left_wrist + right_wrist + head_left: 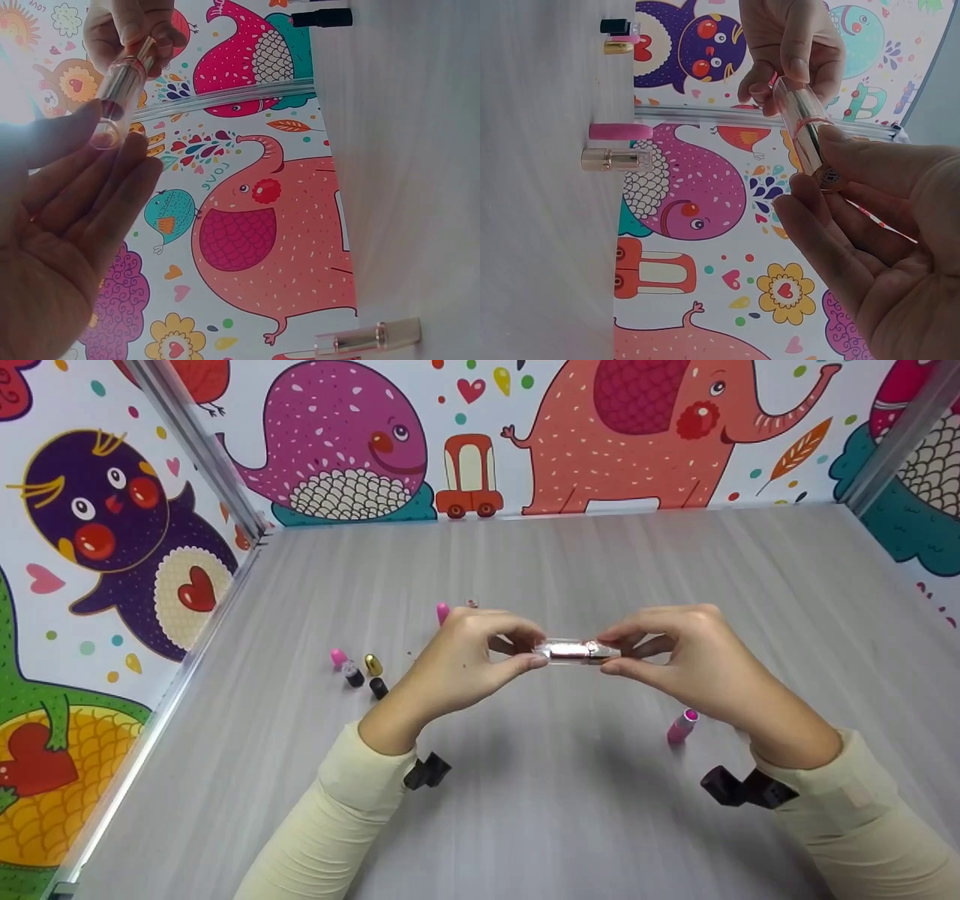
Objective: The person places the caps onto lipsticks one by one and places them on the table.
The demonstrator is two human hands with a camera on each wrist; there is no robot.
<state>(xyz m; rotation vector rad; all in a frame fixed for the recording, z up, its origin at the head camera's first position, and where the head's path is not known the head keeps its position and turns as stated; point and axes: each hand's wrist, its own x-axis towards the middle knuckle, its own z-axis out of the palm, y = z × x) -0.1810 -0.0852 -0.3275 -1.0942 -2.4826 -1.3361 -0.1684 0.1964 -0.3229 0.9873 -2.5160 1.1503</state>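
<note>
A lipstick (570,652) with a clear cap and a shiny metallic body lies level between my two hands, raised above the table. My left hand (480,656) pinches the clear cap end between thumb and fingers. The base end is pinched by my right hand (686,660). In the right wrist view the clear cap (787,94) still covers the tube, with a round label on the base's end (829,177). Nearest my right wrist stands a pink lipstick (681,727) with its bright pink tip showing.
Left of my left hand are a pink piece (339,658), a gold cap (373,664), a black-and-clear piece (352,673) and a black piece (379,688). Behind that hand stand a pink tube (621,132) and another clear-capped lipstick (616,160). Printed panels (480,405) border the table.
</note>
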